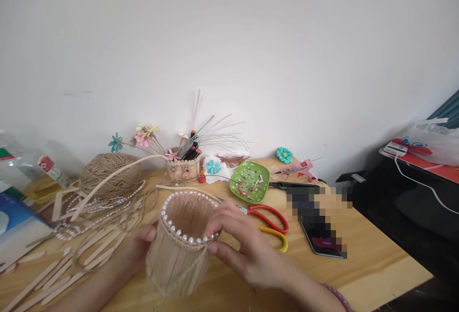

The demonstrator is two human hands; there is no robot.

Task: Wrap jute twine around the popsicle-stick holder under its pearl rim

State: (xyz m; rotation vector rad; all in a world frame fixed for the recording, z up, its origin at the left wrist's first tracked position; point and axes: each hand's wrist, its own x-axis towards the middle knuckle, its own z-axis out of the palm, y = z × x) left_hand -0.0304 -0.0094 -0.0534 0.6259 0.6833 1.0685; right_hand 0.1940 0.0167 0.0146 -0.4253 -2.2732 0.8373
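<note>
A round holder made of upright craft sticks (172, 266) is tilted toward me over the table. White pearl beads (179, 232) line its rim, with a band of twine just below them. A loose length of twine (186, 273) hangs down across the front. My left hand (140, 242) grips the holder's left side, its fingers partly hidden behind the wall. At the right of the rim, my right hand (244, 242) pinches the beaded edge, fingertips inside and thumb outside near the twine.
Loose craft sticks (60, 273), pearl strings (89, 216) and a twine ball (109, 173) lie left. Behind are a pen holder (182, 171) and a green dish (247, 197). Scissors (268, 218), a phone (317, 240) and a pink glue gun (304, 171) lie right.
</note>
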